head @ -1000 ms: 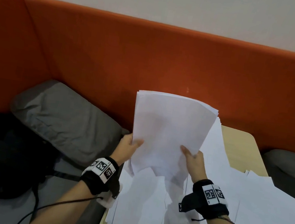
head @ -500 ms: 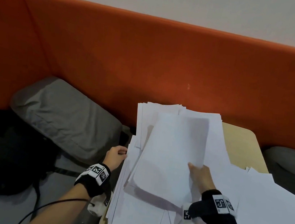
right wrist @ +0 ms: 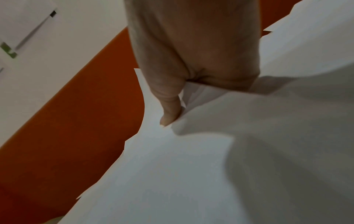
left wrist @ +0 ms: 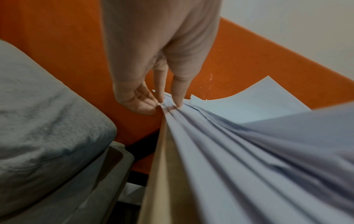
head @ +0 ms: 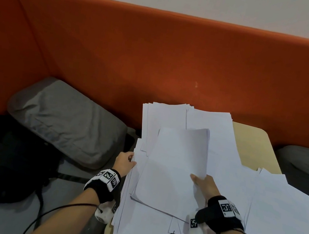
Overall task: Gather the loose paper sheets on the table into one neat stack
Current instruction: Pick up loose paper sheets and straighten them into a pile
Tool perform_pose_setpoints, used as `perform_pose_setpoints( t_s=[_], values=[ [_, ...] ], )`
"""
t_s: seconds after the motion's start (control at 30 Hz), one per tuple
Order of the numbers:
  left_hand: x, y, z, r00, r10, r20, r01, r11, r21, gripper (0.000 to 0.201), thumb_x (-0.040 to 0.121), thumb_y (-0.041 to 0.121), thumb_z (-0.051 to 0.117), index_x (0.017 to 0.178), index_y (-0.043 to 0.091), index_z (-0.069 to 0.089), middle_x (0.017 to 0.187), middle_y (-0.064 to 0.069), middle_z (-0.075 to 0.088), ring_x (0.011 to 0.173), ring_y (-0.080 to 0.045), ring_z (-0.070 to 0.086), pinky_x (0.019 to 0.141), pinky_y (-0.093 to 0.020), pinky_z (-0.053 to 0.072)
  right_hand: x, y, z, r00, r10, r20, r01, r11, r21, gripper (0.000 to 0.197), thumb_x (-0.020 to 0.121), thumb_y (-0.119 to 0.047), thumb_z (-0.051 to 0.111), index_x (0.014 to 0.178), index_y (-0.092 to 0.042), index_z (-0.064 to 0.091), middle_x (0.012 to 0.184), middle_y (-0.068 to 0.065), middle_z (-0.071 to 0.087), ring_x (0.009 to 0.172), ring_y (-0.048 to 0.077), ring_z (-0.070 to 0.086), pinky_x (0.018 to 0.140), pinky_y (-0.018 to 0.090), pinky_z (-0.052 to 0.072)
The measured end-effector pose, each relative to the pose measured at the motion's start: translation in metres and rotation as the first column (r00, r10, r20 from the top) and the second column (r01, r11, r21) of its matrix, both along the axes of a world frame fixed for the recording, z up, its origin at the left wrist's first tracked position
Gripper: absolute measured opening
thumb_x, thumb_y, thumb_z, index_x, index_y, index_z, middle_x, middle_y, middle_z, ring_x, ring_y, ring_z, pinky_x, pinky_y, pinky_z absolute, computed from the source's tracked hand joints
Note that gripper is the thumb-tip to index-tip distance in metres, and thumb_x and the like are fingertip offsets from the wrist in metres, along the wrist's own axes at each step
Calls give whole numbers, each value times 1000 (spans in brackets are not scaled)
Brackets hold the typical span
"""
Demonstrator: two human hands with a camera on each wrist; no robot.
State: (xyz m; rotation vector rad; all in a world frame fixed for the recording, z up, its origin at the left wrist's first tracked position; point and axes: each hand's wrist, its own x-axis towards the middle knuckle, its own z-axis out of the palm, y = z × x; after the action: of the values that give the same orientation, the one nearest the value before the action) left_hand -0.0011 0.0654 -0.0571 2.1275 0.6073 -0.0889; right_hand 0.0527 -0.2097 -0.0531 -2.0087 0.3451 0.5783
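A squared bundle of white paper sheets point(head: 173, 171) is being laid onto the spread of loose white sheets point(head: 224, 150) covering the pale wooden table point(head: 253, 144), its right edge being pinched by the right hand point(head: 202, 185). The spread's left edge is being nipped by the left hand point(head: 124, 163) fingers point(left wrist: 179, 94). Judged next: the bundle is to be released and the remaining sheets drawn in beneath it and squared.

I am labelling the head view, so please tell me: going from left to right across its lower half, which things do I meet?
Black bag → grey cushion → left hand → bundle of sheets → right hand → loose sheets on the right.
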Motion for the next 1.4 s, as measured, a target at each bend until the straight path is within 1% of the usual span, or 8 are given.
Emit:
perform_pose_setpoints(
  t_s=[0.17,0.4,0.57,0.77,0.93,1.03,1.27,1.4],
  values=[
    [6,3,-10,1000,21,-6,-20,994,104,27,83,12,66,109,4,64,111,-16,62,100,-32,59,92,-36,48,1,0,-3,1000,-9,0,9,1000,14,38,90,-19,60,116,8,55,94,17,59,86,28,55,76,33,42],
    [4,-4,-3,996,50,68,-56,995,86,28,87,0,58,114,-2,59,111,-15,58,99,-26,58,85,-21,43,0,-1,-2,1000,-13,4,12,1000,26,37,90,-19,60,115,8,55,90,16,58,81,27,53,65,30,41],
    [2,0,-3,995,80,67,-80,997,-5,29,86,-2,57,115,0,58,98,-18,63,86,-26,58,87,-33,50,1,-1,-1,1000,-13,4,13,1000,27,37,90,-18,60,115,8,55,76,7,57,69,21,52,57,25,40],
    [1,9,-10,974,223,44,-205,943,-262,22,88,-7,50,106,-6,63,76,-7,60,65,-18,56,60,-24,50,0,-1,-1,1000,-8,8,8,1000,30,38,90,-19,60,117,8,55,92,16,58,82,27,54,66,29,42],
    [2,5,-6,989,145,29,-138,974,-181,13,89,6,56,84,2,67,72,-10,57,62,-19,49,68,-26,45,-1,-1,0,1000,-2,14,2,1000,17,38,90,-19,60,116,8,55,91,16,58,82,27,53,60,29,42],
    [3,1,-4,999,27,-31,-30,995,-99,40,88,14,60,53,11,40,55,-2,35,54,-15,32,53,-23,32,-1,-1,1,1000,-6,11,6,1000,20,38,90,-19,60,117,8,55,92,16,58,83,27,53,59,25,41],
    [3,-6,9,995,-50,86,45,998,50,57,84,5,65,43,13,27,52,1,25,46,-9,27,57,-21,32,-1,-2,2,1000,-16,4,15,999,31,38,90,-19,60,117,8,55,95,16,59,87,28,55,72,30,44],
    [1,-8,16,993,-26,112,25,1000,11,51,88,8,59,50,14,26,52,2,27,49,-11,25,44,-13,26,-1,-6,4,999,-43,-3,43,996,75,40,88,-17,63,118,8,56,99,17,62,92,30,58,86,36,45]
  ],
)
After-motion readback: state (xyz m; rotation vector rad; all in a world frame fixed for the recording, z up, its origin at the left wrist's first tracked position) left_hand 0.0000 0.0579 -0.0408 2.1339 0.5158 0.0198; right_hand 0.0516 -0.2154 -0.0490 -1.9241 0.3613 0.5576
